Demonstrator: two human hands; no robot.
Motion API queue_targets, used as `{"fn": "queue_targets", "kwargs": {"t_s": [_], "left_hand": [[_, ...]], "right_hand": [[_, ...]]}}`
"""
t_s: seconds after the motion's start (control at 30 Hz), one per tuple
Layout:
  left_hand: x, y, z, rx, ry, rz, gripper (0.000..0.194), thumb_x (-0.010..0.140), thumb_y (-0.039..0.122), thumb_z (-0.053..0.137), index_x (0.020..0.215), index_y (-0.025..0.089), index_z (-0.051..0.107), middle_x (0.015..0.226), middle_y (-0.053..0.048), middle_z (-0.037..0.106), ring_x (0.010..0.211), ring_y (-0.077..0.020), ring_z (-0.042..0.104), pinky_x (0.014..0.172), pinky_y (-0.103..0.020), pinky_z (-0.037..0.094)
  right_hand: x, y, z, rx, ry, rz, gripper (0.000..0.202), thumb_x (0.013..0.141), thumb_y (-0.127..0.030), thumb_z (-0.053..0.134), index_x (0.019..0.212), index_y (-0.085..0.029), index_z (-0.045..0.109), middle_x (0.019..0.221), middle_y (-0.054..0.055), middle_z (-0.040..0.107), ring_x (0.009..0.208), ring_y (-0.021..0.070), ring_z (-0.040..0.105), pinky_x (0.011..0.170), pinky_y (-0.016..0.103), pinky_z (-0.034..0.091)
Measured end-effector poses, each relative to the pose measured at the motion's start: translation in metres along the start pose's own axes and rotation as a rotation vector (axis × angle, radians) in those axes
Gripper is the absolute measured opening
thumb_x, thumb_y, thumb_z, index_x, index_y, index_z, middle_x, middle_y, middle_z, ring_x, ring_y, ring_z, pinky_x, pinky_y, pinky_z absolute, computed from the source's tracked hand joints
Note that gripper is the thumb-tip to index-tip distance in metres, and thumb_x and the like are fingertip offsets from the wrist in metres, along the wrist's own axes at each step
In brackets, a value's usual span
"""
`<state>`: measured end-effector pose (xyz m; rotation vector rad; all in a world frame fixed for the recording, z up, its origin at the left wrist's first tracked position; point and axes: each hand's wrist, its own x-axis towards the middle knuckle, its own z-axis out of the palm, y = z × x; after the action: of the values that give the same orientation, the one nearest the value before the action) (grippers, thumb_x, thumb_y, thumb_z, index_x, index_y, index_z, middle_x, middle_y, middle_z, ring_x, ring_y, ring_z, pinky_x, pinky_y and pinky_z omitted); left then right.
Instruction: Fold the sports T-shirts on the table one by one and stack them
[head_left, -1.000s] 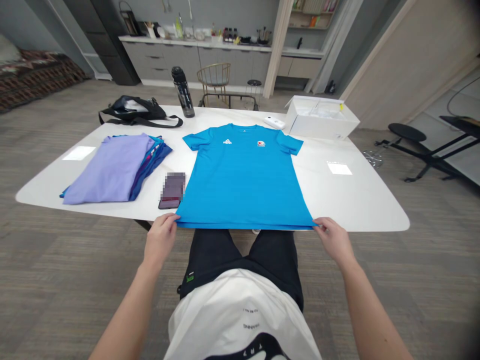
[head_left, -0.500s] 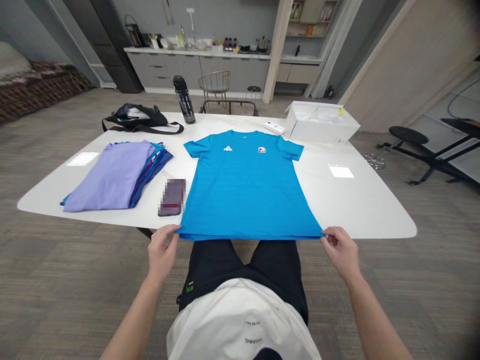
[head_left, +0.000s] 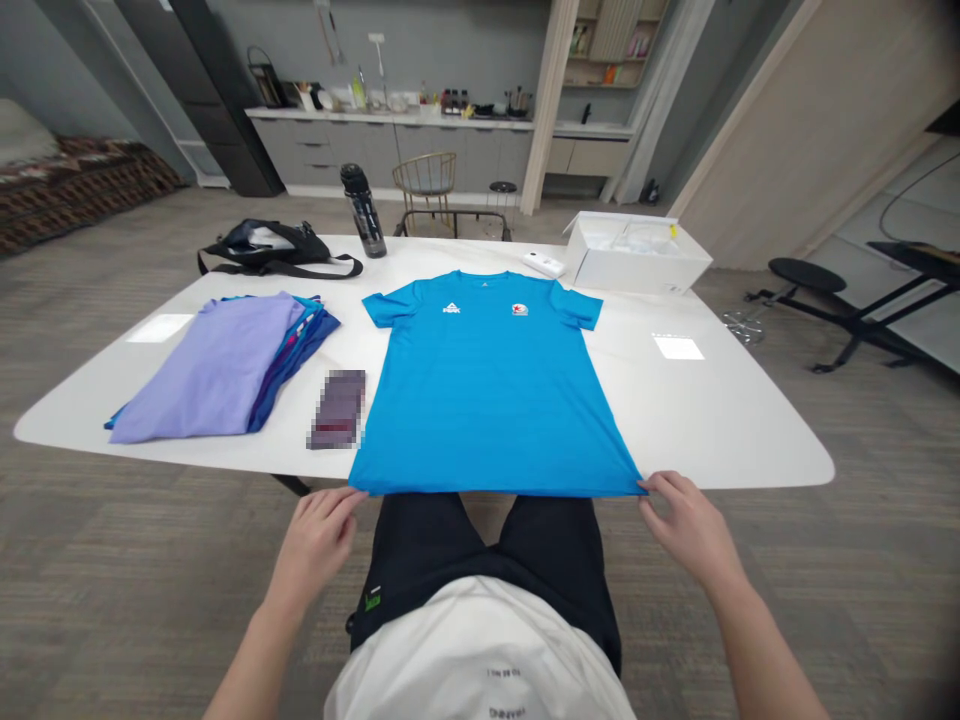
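Note:
A blue T-shirt (head_left: pixel 491 390) lies spread flat, front side up, its collar toward the far side and its hem at the table's near edge. My left hand (head_left: pixel 319 535) pinches the hem's left corner. At the right corner of the hem, my right hand (head_left: pixel 686 525) has its thumb and fingers closed on the fabric. Left of the shirt is a phone (head_left: pixel 337 410) with a blurred screen. Farther left sits a stack of folded clothes, a lilac one (head_left: pixel 217 365) on top and blue ones under it.
On the white table (head_left: pixel 720 420) are a black bag (head_left: pixel 277 250) at the back left, a dark bottle (head_left: pixel 364 212), a small white device (head_left: pixel 544 264) and an open white box (head_left: pixel 637 255) at the back right. A chair stands beyond.
The camera view has shifted slightly. Both hands remain at the hem corners, and the hem's two layers now show as a single edge.

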<state>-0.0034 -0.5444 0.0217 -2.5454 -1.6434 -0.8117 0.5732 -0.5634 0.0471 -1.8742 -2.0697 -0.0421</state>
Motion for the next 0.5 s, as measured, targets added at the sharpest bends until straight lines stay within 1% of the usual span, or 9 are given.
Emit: {"fn": "queue_targets", "kwargs": {"t_s": [0.07, 0.1, 0.17, 0.2, 0.23, 0.3, 0.33, 0.43, 0.5], "left_hand": [[0.016, 0.01, -0.007, -0.021, -0.009, 0.017, 0.036, 0.092, 0.012, 0.053, 0.122, 0.026, 0.065, 0.115, -0.007, 0.07, 0.104, -0.0253, 0.065, 0.096, -0.045, 0.051], [0.031, 0.015, -0.009, -0.053, -0.005, 0.017, 0.037, 0.092, 0.012, 0.052, 0.125, 0.026, 0.064, 0.118, -0.007, 0.069, 0.108, -0.0254, 0.064, 0.098, -0.045, 0.05], [0.074, 0.022, -0.008, -0.126, -0.001, 0.011, 0.038, 0.094, 0.015, 0.049, 0.127, 0.027, 0.063, 0.125, -0.007, 0.066, 0.117, -0.0246, 0.062, 0.103, -0.042, 0.05], [0.102, 0.022, -0.005, -0.154, -0.002, -0.004, 0.037, 0.095, 0.018, 0.048, 0.127, 0.027, 0.064, 0.13, -0.006, 0.064, 0.121, -0.0244, 0.061, 0.106, -0.042, 0.049], [0.133, 0.018, 0.0, -0.179, 0.003, -0.031, 0.036, 0.096, 0.02, 0.047, 0.126, 0.027, 0.064, 0.133, -0.006, 0.063, 0.123, -0.0243, 0.06, 0.109, -0.041, 0.048], [0.2, -0.002, 0.016, -0.204, -0.009, -0.1, 0.036, 0.095, 0.025, 0.047, 0.126, 0.023, 0.065, 0.135, -0.008, 0.061, 0.127, -0.0247, 0.058, 0.112, -0.04, 0.046], [0.233, -0.017, 0.025, -0.194, 0.015, -0.155, 0.037, 0.093, 0.026, 0.048, 0.126, 0.02, 0.065, 0.134, -0.01, 0.061, 0.128, -0.0259, 0.058, 0.114, -0.041, 0.044], [0.321, -0.068, 0.052, -0.087, -0.002, -0.334, 0.045, 0.091, 0.02, 0.045, 0.131, 0.008, 0.062, 0.14, -0.018, 0.057, 0.136, -0.0283, 0.051, 0.119, -0.041, 0.037], [0.367, -0.098, 0.069, -0.021, -0.072, -0.349, 0.049, 0.093, 0.015, 0.038, 0.137, 0.007, 0.058, 0.148, -0.017, 0.053, 0.141, -0.0256, 0.047, 0.121, -0.038, 0.035]], "right_hand": [[0.012, -0.007, -0.007, 0.02, 0.005, -0.028, 0.023, 0.095, -0.038, 0.055, 0.108, -0.025, 0.068, 0.108, 0.007, 0.067, 0.104, 0.0266, 0.064, 0.09, 0.04, 0.05], [0.023, -0.012, -0.009, 0.047, 0.018, -0.024, 0.026, 0.096, -0.04, 0.055, 0.112, -0.025, 0.067, 0.111, 0.008, 0.067, 0.106, 0.027, 0.064, 0.093, 0.041, 0.05], [0.059, -0.022, -0.008, 0.139, 0.029, -0.002, 0.029, 0.098, -0.045, 0.053, 0.115, -0.025, 0.066, 0.115, 0.009, 0.067, 0.111, 0.027, 0.063, 0.097, 0.041, 0.049], [0.084, -0.025, -0.004, 0.197, 0.035, 0.013, 0.03, 0.099, -0.046, 0.052, 0.115, -0.025, 0.066, 0.117, 0.009, 0.068, 0.112, 0.0267, 0.063, 0.098, 0.041, 0.049], [0.112, -0.028, 0.002, 0.258, 0.008, 0.011, 0.032, 0.099, -0.047, 0.052, 0.118, -0.026, 0.066, 0.121, 0.008, 0.067, 0.115, 0.0262, 0.062, 0.1, 0.04, 0.049], [0.174, -0.026, 0.02, 0.384, -0.002, 0.032, 0.037, 0.096, -0.05, 0.054, 0.122, -0.025, 0.064, 0.129, 0.009, 0.065, 0.12, 0.0263, 0.061, 0.102, 0.04, 0.049], [0.206, -0.022, 0.03, 0.422, 0.012, 0.068, 0.04, 0.095, -0.05, 0.056, 0.123, -0.023, 0.065, 0.132, 0.01, 0.064, 0.122, 0.0272, 0.06, 0.103, 0.041, 0.049], [0.295, -0.004, 0.06, 0.455, 0.001, 0.288, 0.047, 0.094, -0.048, 0.055, 0.129, -0.017, 0.062, 0.135, 0.015, 0.064, 0.128, 0.03, 0.057, 0.106, 0.044, 0.046], [0.344, 0.009, 0.076, 0.467, 0.033, 0.421, 0.052, 0.097, -0.048, 0.049, 0.135, -0.013, 0.059, 0.139, 0.017, 0.062, 0.13, 0.0306, 0.056, 0.109, 0.044, 0.043]]}}
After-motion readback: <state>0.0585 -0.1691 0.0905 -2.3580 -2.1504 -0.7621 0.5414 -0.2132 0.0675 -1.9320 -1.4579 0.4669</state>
